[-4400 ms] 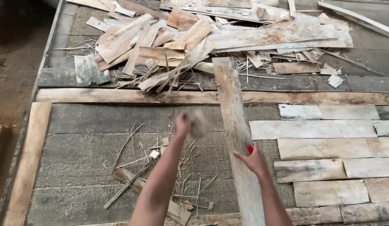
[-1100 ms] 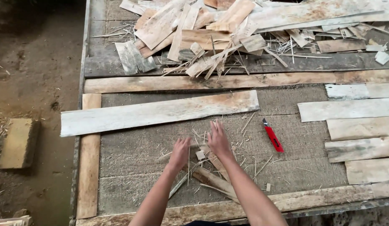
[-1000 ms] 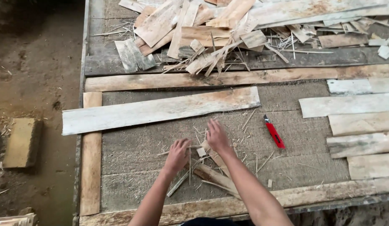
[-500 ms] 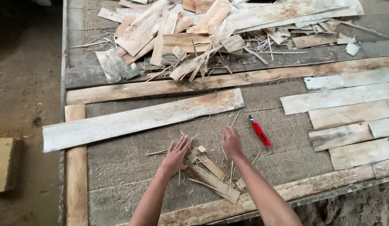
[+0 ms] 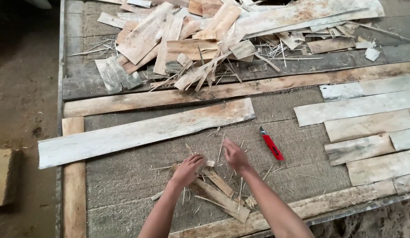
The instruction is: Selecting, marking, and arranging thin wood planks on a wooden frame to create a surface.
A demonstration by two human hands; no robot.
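Note:
My left hand (image 5: 187, 169) curls its fingers around small wood scraps at the top of a little heap of slats and splinters (image 5: 220, 194) on the grey mat. Just to the right, my right hand (image 5: 235, 155) hovers over the same heap with its fingers loosely apart and nothing in them. A red utility knife (image 5: 271, 145) lies on the mat a short way right of my right hand. Beyond both hands, a long pale plank (image 5: 143, 130) lies slanted across the mat, its left end overhanging the wooden frame rail (image 5: 74, 185).
A large pile of wood offcuts (image 5: 205, 35) covers the far side past a long cross rail (image 5: 240, 88). Pale boards (image 5: 368, 128) lie side by side at the right. A front rail (image 5: 310, 206) edges the mat. A block (image 5: 2, 176) sits on the dirt floor at left.
The long plank, earlier lying lengthwise, now lies crosswise at the left and the red knife rests on the mat. Both hands have come down and closed in on the scrap heap.

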